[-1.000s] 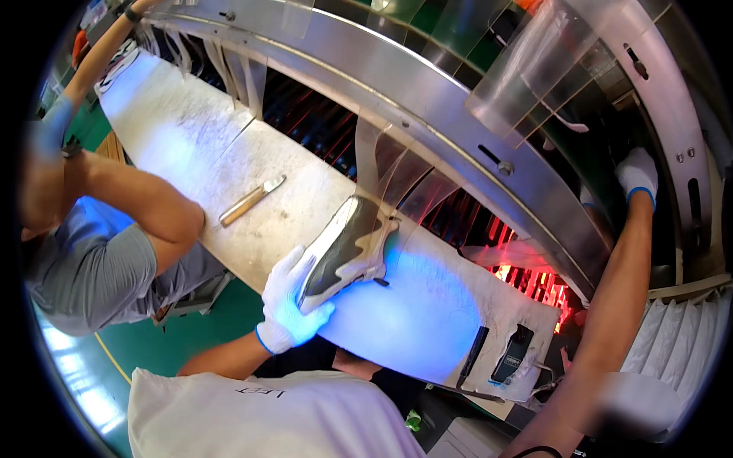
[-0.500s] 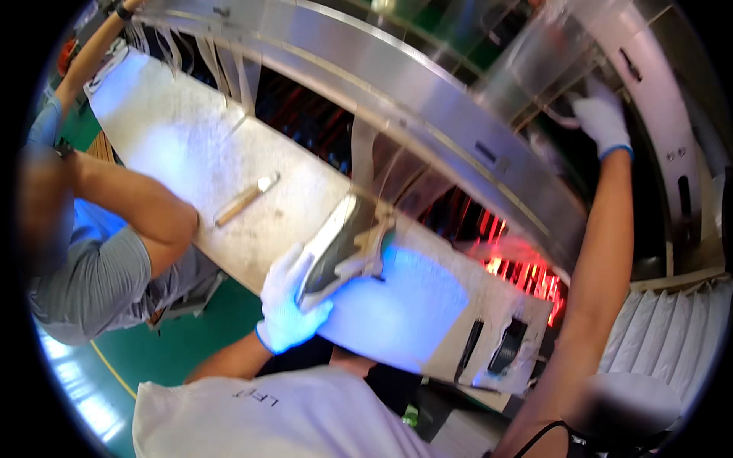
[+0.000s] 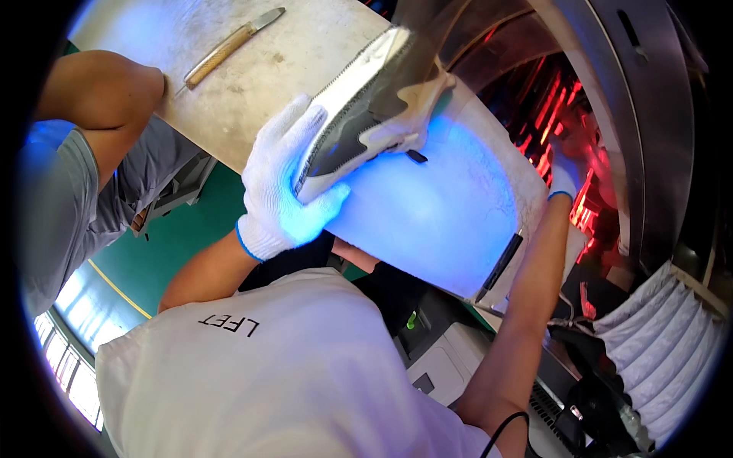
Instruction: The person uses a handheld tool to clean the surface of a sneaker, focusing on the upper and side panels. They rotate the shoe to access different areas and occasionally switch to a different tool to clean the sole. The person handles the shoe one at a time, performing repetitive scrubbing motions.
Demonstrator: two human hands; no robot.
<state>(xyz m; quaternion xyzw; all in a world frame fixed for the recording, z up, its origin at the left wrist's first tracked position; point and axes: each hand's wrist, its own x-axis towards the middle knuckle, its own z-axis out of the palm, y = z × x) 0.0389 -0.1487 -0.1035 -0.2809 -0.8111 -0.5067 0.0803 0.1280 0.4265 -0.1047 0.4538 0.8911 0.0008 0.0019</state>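
Note:
My left hand (image 3: 279, 183), in a white knit glove with a blue cuff, grips the near end of a shoe upper (image 3: 374, 103). The upper is grey and beige with a pale, zigzag-stitched bottom edge. It is held tilted over the blue-lit tabletop (image 3: 427, 221). My right hand (image 3: 565, 169), also gloved, reaches to the far right into the red-lit opening (image 3: 542, 114) of the metal machine. Red glare and blur hide its fingers, and I cannot tell if it holds anything.
A wooden-handled knife (image 3: 229, 49) lies on the table at the upper left. A black pen-like tool (image 3: 500, 267) rests near the right table edge. The machine's curved metal frame (image 3: 657, 137) stands at the right, above a pleated white hose (image 3: 672, 351). Another person's arm (image 3: 107, 99) is at the left.
My right hand has come down from the upper machine area to the red-lit opening. My left hand keeps its grip on the shoe upper. The view has shifted closer to the table.

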